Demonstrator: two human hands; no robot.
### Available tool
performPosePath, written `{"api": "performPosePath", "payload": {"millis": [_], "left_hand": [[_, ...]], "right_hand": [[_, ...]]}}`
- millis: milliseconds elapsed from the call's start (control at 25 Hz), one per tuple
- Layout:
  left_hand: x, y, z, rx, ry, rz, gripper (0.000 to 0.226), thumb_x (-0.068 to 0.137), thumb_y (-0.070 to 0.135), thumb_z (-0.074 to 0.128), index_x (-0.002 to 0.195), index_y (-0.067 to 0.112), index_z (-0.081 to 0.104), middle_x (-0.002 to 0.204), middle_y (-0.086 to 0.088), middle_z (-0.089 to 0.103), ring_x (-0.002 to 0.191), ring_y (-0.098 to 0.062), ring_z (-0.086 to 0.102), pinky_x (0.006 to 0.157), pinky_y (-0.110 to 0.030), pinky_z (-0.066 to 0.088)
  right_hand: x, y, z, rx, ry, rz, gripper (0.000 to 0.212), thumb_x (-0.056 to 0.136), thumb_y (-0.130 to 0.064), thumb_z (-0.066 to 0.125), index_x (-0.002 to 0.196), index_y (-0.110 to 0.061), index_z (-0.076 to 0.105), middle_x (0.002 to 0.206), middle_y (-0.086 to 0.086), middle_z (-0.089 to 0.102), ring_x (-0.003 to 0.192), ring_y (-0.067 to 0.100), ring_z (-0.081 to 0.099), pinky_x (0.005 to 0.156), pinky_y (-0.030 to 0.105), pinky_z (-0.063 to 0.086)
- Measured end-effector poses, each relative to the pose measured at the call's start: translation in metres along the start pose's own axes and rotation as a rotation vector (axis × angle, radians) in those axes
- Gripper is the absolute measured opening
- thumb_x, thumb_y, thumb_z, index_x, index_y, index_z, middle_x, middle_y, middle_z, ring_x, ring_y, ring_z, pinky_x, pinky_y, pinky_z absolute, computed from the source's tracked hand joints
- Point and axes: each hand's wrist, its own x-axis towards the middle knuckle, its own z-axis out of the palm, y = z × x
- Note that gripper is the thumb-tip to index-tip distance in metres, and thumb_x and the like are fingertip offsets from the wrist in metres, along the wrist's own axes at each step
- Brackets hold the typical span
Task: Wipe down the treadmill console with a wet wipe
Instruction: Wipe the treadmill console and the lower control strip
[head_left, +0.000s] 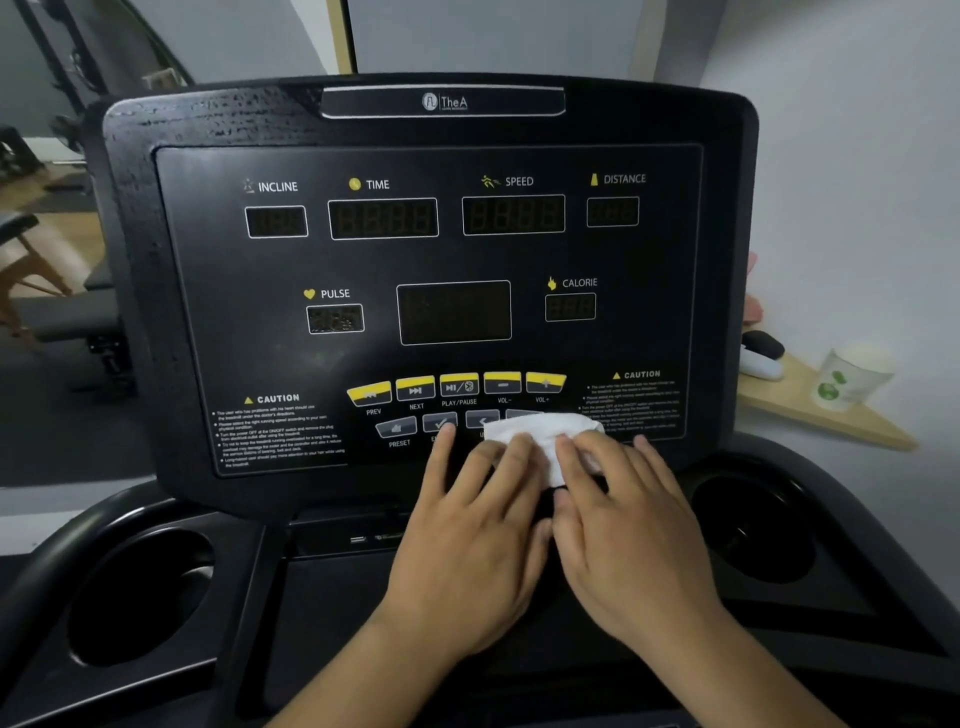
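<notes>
The black treadmill console (426, 249) fills the view, with dark displays labelled incline, time, speed, distance, pulse and calorie. A row of yellow buttons (457, 387) runs across its lower part. A white wet wipe (540, 431) lies flat on the console's bottom edge, over the lower button row. My left hand (472, 525) presses its fingertips on the wipe's left part. My right hand (623, 519) lies flat over the wipe's right part, covering some of it. Both hands rest side by side, fingers spread, pinning the wipe against the panel.
Round cup holders sit low on each side, left cup holder (140, 597) and right cup holder (753, 525). A wooden shelf (810, 410) at the right wall carries a white cup (847, 379) and a dark object. Gym benches stand at the far left.
</notes>
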Motion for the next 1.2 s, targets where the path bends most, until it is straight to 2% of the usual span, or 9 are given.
{"api": "performPosePath", "payload": {"millis": [160, 320, 440, 560, 640, 800, 1040, 1200], "left_hand": [[-0.017, 0.002, 0.007, -0.060, -0.014, 0.040, 0.045, 0.098, 0.041, 0.038, 0.130, 0.015, 0.056, 0.126, 0.000, 0.057, 0.110, -0.020, 0.054, 0.115, -0.049, 0.022], [-0.011, -0.006, 0.002, 0.022, 0.015, 0.001, 0.051, 0.099, 0.043, 0.035, 0.131, 0.011, 0.057, 0.130, -0.003, 0.056, 0.113, -0.022, 0.052, 0.115, -0.051, 0.022], [-0.001, -0.014, -0.005, 0.022, 0.045, -0.013, 0.049, 0.099, 0.043, 0.035, 0.128, 0.011, 0.058, 0.128, -0.004, 0.056, 0.110, -0.023, 0.052, 0.115, -0.051, 0.021], [-0.029, -0.009, 0.002, -0.005, -0.010, 0.009, 0.049, 0.097, 0.043, 0.039, 0.128, 0.011, 0.058, 0.126, -0.003, 0.057, 0.112, -0.023, 0.053, 0.116, -0.049, 0.019], [-0.036, -0.014, 0.003, 0.039, -0.036, -0.014, 0.052, 0.096, 0.045, 0.042, 0.132, 0.010, 0.056, 0.132, -0.003, 0.055, 0.118, -0.024, 0.051, 0.116, -0.051, 0.020], [-0.015, -0.035, -0.007, 0.097, 0.043, -0.093, 0.054, 0.099, 0.044, 0.036, 0.136, 0.009, 0.053, 0.144, -0.005, 0.049, 0.127, -0.027, 0.047, 0.114, -0.054, 0.022], [-0.044, -0.034, 0.000, 0.093, -0.020, -0.080, 0.055, 0.098, 0.045, 0.037, 0.136, 0.010, 0.053, 0.145, -0.005, 0.048, 0.129, -0.025, 0.047, 0.115, -0.053, 0.020], [-0.014, -0.056, -0.017, 0.137, 0.096, -0.165, 0.052, 0.099, 0.042, 0.037, 0.135, 0.009, 0.053, 0.143, -0.005, 0.049, 0.126, -0.026, 0.048, 0.114, -0.054, 0.021]], "right_hand": [[-0.016, 0.001, 0.005, 0.001, -0.053, -0.064, 0.046, 0.096, -0.037, 0.033, 0.125, -0.013, 0.059, 0.119, 0.000, 0.060, 0.111, 0.019, 0.055, 0.113, 0.045, 0.028], [0.001, -0.002, 0.000, -0.021, -0.035, -0.076, 0.048, 0.096, -0.036, 0.033, 0.131, -0.010, 0.055, 0.126, 0.003, 0.056, 0.120, 0.022, 0.050, 0.114, 0.048, 0.026], [0.013, -0.008, -0.004, -0.041, 0.002, -0.068, 0.049, 0.097, -0.035, 0.031, 0.129, -0.008, 0.057, 0.124, 0.005, 0.058, 0.117, 0.022, 0.052, 0.114, 0.050, 0.027], [-0.011, -0.016, 0.006, -0.050, -0.073, -0.137, 0.051, 0.097, -0.038, 0.031, 0.128, -0.010, 0.059, 0.120, 0.002, 0.060, 0.112, 0.020, 0.054, 0.114, 0.048, 0.026], [-0.009, -0.020, 0.005, -0.051, -0.083, -0.154, 0.052, 0.096, -0.040, 0.033, 0.129, -0.009, 0.059, 0.120, 0.003, 0.060, 0.113, 0.021, 0.054, 0.114, 0.049, 0.026], [0.026, -0.026, -0.003, -0.045, 0.012, -0.108, 0.052, 0.097, -0.037, 0.032, 0.133, -0.007, 0.054, 0.127, 0.005, 0.055, 0.118, 0.024, 0.051, 0.114, 0.052, 0.024], [0.005, -0.034, 0.010, -0.058, -0.012, -0.196, 0.051, 0.095, -0.037, 0.035, 0.132, -0.007, 0.055, 0.124, 0.005, 0.057, 0.116, 0.025, 0.052, 0.114, 0.053, 0.023], [0.043, -0.048, 0.001, -0.042, 0.086, -0.137, 0.050, 0.095, -0.036, 0.037, 0.134, -0.009, 0.052, 0.130, 0.006, 0.053, 0.122, 0.025, 0.047, 0.115, 0.054, 0.019]]}}
